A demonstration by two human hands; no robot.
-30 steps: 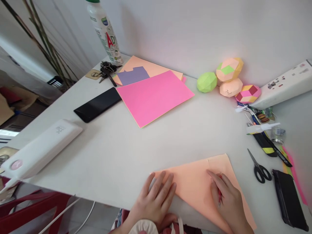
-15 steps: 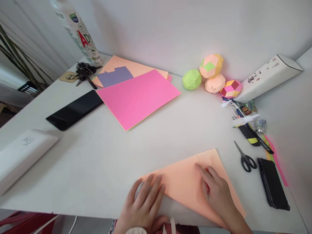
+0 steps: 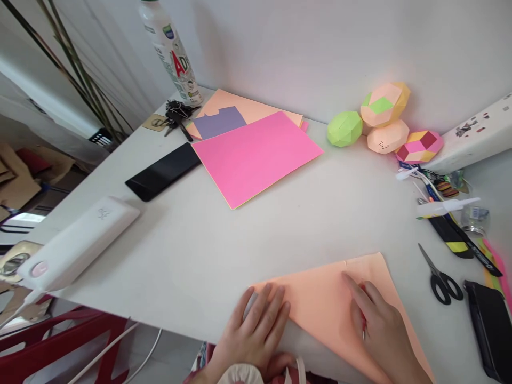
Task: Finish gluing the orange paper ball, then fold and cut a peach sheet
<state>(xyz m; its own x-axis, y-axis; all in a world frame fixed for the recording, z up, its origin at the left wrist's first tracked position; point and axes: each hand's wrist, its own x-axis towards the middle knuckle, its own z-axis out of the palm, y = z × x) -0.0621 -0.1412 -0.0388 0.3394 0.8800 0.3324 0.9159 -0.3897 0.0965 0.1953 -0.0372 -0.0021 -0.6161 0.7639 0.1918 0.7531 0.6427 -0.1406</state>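
Our left hand (image 3: 254, 330), at six o'clock in the head view, lies palm down with its fingers spread and relaxed, grasping nothing; its fingertips rest on the narrow left end of a peach paper sheet (image 3: 316, 304), probably so that the paper cannot skid. That sheet, seemingly folded, lies at five o'clock, close to the table edge and thus within easy reach of us both ways. Our right hand (image 3: 380, 314), between four and five o'clock, is curled around a slim red tool (image 3: 363, 322), tucked in against the palm, we judge, to leave the index finger free; that finger stretches out to the paper, its tip just below a short slit near the upper edge. We cannot tell how hard either hand presses. At four o'clock lie black-handled scissors (image 3: 446, 288) and a black case (image 3: 490, 330), handy for the right hand. At two o'clock faceted paper models (image 3: 344, 129) sit grouped near the wall, likely to be out of harm's way. Toward twelve a pink sheet (image 3: 258, 160) overlaps other papers, while a black phone (image 3: 164, 170) lies between nine and ten, well apart from our hands.
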